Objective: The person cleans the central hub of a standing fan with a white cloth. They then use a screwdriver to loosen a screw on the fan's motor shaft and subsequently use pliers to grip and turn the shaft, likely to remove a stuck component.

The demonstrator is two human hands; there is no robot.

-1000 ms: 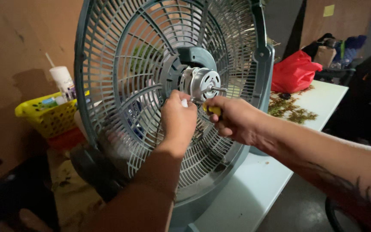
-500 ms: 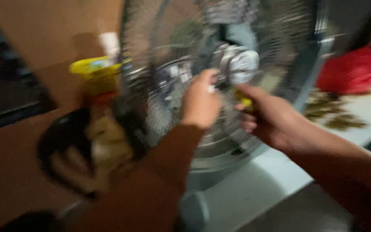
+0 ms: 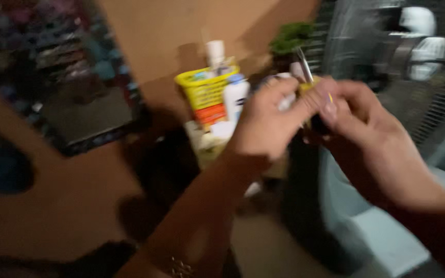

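- Two hands meet in front of you around one slim screwdriver with a yellow-and-black handle and a thin metal shaft [image 3: 307, 77]; it sits between them, just left of the big grey fan grille [image 3: 428, 103], shaft slanting up and to the left.
- Your right hand [image 3: 366, 134] is curled around the handle, fingers folded over it, so the tool looks gripped for control rather than resting loose.
- Your left hand [image 3: 266, 121] is pinched narrow at the shaft end, thumb and fingertips close together. Something pale shows at those fingertips, but the blur hides whether it is a small part or only a highlight; I cannot tell.
- Both hands touch or nearly touch at the tool, which suggests the left is steadying the tip while the right bears the weight.
- Left of the fan, behind your left hand, stands a white plastic bottle with a blue cap [image 3: 234, 98], and just beside it a yellow slotted plastic basket [image 3: 204, 90] with a white tube upright in it.
- Between basket and fan, a small green leafy plant [image 3: 289, 38] sits against the orange-brown wall [image 3: 155, 31].
- Farther left of the fan, a dark framed panel [image 3: 52, 72] fills the corner, too smeared to read.
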